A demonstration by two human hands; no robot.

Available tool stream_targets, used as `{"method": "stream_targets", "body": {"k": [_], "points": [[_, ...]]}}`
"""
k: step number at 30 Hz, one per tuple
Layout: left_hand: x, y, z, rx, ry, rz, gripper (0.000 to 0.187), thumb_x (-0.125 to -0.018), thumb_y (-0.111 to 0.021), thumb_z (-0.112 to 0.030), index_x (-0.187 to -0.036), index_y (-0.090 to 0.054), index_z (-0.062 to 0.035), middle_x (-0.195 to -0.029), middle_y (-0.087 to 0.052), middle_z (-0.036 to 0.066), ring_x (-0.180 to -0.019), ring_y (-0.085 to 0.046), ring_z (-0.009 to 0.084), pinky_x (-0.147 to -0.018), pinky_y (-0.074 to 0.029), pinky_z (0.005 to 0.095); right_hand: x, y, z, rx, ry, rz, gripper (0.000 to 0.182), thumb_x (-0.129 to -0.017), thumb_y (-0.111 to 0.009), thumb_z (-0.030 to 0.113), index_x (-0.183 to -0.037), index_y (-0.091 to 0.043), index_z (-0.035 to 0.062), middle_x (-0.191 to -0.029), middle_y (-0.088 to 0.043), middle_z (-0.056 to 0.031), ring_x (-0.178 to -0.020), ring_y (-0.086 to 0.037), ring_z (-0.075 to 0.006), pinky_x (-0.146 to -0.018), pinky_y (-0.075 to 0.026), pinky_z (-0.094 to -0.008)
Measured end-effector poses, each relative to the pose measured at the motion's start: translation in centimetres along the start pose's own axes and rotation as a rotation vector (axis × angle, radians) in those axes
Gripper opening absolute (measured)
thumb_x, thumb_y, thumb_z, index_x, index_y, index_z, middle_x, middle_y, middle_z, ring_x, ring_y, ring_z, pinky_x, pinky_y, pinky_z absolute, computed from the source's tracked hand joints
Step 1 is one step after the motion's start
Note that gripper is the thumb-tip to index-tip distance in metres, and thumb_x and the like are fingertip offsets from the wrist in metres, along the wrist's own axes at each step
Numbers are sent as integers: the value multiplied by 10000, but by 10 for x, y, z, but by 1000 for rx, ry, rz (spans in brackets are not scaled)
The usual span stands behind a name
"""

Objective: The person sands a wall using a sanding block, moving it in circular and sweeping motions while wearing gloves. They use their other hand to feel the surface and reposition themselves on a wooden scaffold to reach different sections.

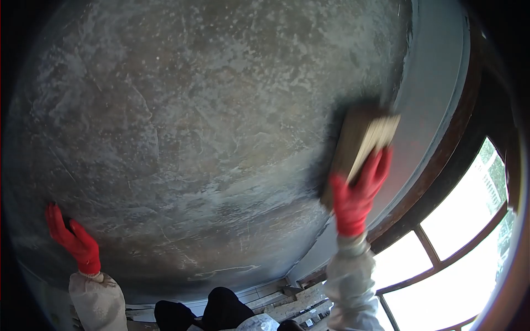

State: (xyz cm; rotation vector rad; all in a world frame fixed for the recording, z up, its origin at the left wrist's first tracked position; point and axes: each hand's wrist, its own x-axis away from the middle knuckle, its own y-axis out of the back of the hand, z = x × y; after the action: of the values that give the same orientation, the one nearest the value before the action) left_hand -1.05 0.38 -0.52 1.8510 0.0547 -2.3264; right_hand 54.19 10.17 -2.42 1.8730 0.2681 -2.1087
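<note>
A mottled grey plastered wall [182, 110] fills most of the view. My right hand [358, 190], in a red glove, grips a wooden block [361, 138] near the wall's right edge. The block is slightly blurred, and its face towards the wall is hidden. At the lower left, my left hand [74, 237], also red-gloved, rests near the wall surface with thumb and fingers apart and nothing visible between them.
A smooth pale grey strip [428, 83] borders the wall on the right. Beyond it are dark wooden window frames [428, 245] with bright panes. Wooden boards [303, 303] lie below, beside my dark-clothed knees [223, 311].
</note>
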Motion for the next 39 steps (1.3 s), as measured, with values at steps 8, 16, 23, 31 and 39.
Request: {"method": "stream_targets", "body": {"k": [8,16,23,31,39], "points": [[-1,1,-3,-1,2,-10,439,-977,-417,-170,-1361,-441,41,-1401,-453,228,-1287,-426,403,-1057,-305,475,225,15,-9,-119,-141,303,1098,-655,-833,323,-1517,-173,161,-1457,-194,-349,-1304,-315,-532,-1028,-357,-552],[-4,0,-7,-5,0,-32,444,-981,-406,-178,-1367,-432,39,-1404,-448,225,-1285,-427,400,-1059,-306,475,-92,5,-12,-135,49,-30,935,-717,-802,320,-1487,-314,115,-1482,-283,-260,-1322,-377,-432,-1035,-381,-481],[1,2,-1,-32,27,6,438,-984,-406,-188,-1353,-441,45,-1389,-466,226,-1279,-431,406,-1054,-310,479,131,0,-25,61,-112,139,972,-783,-687,450,-1524,-160,106,-1459,-196,-356,-1302,-318,-537,-1033,-345,-574],[-1,2,-4,-20,11,-10,435,-980,-408,-173,-1353,-438,49,-1388,-464,229,-1277,-434,407,-1056,-309,480,129,8,-10,-153,-179,111,992,-664,-826,287,-1467,-282,81,-1474,-238,-315,-1329,-333,-487,-1044,-357,-545],[1,0,-3,-18,25,-18,439,-985,-401,-186,-1353,-434,52,-1387,-461,237,-1278,-429,419,-1050,-314,488,-63,2,-10,-106,-42,-103,819,-757,-767,314,-1424,-374,46,-1469,-336,-230,-1340,-374,-398,-1083,-336,-447]]}}
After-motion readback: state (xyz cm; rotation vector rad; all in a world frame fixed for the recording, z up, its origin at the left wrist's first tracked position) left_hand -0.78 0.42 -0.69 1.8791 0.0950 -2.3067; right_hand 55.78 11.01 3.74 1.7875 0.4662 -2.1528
